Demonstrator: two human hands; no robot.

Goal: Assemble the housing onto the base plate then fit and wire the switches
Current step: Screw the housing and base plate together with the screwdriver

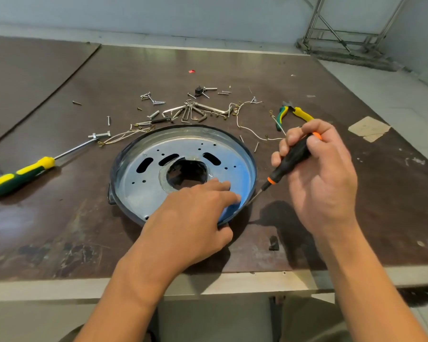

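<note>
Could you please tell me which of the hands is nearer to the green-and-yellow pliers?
Right. The right hand, holding a black screwdriver, is just on the person's side of the pliers; the left hand rests on the round plate, farther away.

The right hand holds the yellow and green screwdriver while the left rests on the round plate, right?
No. In the head view the right hand holds a black and orange screwdriver; the yellow and green screwdriver lies on the table. The left hand does rest on the round plate.
</note>
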